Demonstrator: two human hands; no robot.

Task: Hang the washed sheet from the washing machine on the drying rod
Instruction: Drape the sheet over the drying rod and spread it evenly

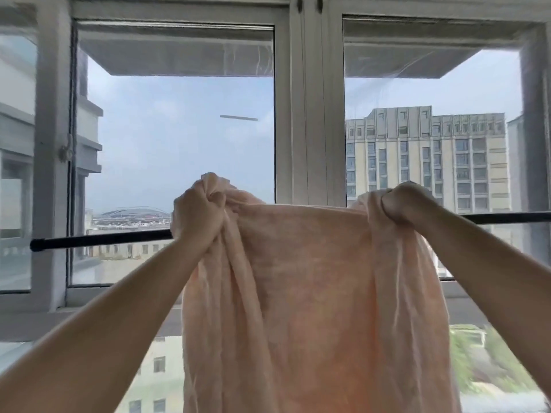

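We face the white-framed window (310, 114); the black drying rod (101, 238) runs left to right before it; our left hand (198, 214) and right hand (407, 204) clench the pink sheet (298, 293), raised near us, hiding the rod's middle.

Rod (101, 238) bare at far left and far right, open air above both stretches. Middle stretch blocked by sheet (298, 278), gripped in left hand (198, 214) and right hand (407, 204). Window frame (310, 114) closes off the far side.
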